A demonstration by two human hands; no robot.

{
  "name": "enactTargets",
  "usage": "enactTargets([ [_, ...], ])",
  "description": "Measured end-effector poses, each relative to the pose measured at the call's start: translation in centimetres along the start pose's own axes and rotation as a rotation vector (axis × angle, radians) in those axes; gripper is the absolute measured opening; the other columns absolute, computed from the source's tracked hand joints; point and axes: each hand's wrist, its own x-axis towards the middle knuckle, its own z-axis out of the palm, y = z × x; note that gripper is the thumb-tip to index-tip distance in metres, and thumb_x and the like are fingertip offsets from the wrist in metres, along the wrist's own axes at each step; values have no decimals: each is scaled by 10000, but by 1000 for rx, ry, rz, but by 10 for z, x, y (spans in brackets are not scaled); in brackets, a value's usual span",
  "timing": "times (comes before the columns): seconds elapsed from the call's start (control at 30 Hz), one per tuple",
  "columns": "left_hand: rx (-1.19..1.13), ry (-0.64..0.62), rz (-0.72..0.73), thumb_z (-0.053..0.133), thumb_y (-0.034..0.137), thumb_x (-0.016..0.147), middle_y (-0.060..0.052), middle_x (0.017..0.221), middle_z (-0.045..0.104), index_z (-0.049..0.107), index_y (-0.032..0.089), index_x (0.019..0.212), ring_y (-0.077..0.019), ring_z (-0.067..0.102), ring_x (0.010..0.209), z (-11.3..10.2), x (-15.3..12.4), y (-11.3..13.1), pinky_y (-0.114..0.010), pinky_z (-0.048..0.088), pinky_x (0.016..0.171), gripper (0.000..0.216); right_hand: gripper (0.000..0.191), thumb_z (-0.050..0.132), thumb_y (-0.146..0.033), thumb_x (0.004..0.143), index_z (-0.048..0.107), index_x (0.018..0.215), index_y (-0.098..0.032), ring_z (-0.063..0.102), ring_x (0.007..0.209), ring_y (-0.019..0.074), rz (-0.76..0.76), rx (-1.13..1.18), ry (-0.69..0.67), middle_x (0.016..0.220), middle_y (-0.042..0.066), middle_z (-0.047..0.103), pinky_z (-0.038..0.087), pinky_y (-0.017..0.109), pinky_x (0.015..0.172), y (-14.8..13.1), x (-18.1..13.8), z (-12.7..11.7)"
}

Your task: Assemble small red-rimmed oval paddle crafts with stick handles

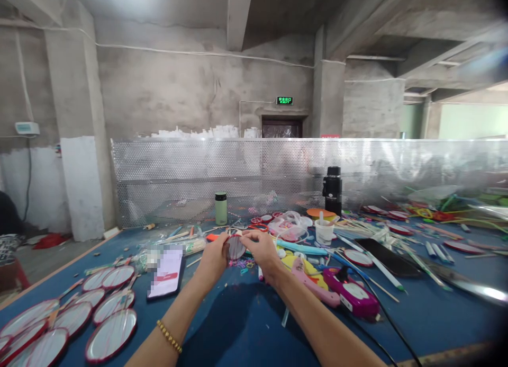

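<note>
A small round disc [237, 249] with a pale, streaked face is held upright in front of me, just above the table. My left hand [216, 254] is closed on its left edge, thumb and fingers pinched. At the upper right of the disc, my right hand [260, 249] pinches the rim with its fingertips; a small pale bit shows there, too small to name. Behind and below the disc lie small pink and purple plastic bits [244, 265]. An orange-handled tool [213, 237] lies just beyond my left hand.
Red-rimmed round discs [111, 335] lie at the left by a phone [169, 271]. At the right are a pink glue gun [313, 285], a purple device [351, 293] with a cable, a white cup [324, 232] and a dark phone [387, 257]. Bottles [221, 208] stand before a perforated metal screen [190, 171].
</note>
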Motion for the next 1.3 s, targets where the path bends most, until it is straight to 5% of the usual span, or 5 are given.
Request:
enactTargets([
  [0.33, 71, 9, 131, 317, 118, 876, 16, 581, 545, 536, 182, 858, -128, 489, 516, -2, -3, 2, -219, 305, 546, 229, 171, 683, -322, 637, 710, 643, -154, 586, 793, 181, 120, 277, -40, 891, 61, 679, 430, 272, 715, -5, -5, 0],
  [0.5, 60, 37, 68, 324, 158, 898, 12, 580, 554, 537, 181, 869, -135, 513, 520, -3, -3, 7, -223, 323, 553, 216, 150, 680, -309, 637, 674, 612, -162, 538, 684, 145, 112, 345, -62, 737, 14, 635, 408, 257, 670, -8, -4, -2],
  [0.83, 88, 29, 7, 296, 219, 913, 10, 539, 556, 531, 182, 901, -163, 558, 520, -2, -2, 6, -260, 366, 591, 239, 132, 645, -259, 679, 722, 639, -159, 620, 900, 215, -50, 43, 46, 879, 82, 694, 425, 325, 869, -6, -3, -1],
  [1.3, -100, 38, -45, 360, 221, 874, 41, 502, 543, 536, 189, 896, -151, 546, 452, -2, -2, 4, -252, 377, 539, 180, 110, 634, -184, 745, 673, 642, -192, 599, 872, 194, -293, -244, 92, 880, 73, 660, 446, 329, 842, 0, -5, 1],
])
